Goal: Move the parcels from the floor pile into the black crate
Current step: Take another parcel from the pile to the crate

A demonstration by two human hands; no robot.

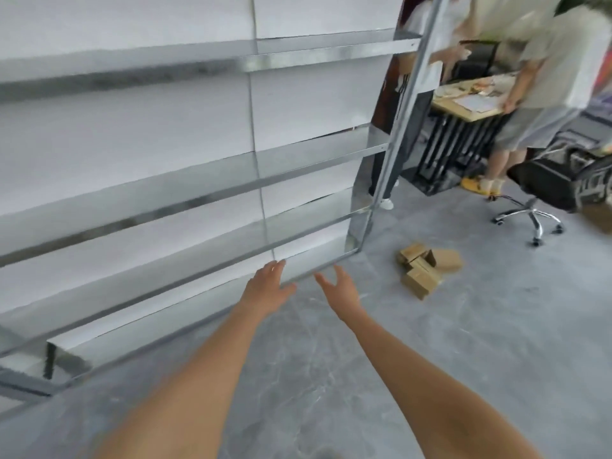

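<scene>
Your left hand [268,282] and right hand [339,286] reach out empty, fingers spread, ready for the parcels [425,267] lying ahead to their right.

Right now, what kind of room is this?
Probably a workroom or small storeroom-office. There is a tall metal shelving rack, a pile of cardboard parcels on the grey floor, and a swivel office chair beside a cluttered desk in the back.

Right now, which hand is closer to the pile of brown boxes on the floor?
Right. The right hand reaches out open just left of the parcels, still apart from them. The left hand is farther left, by the metal shelf.
</scene>
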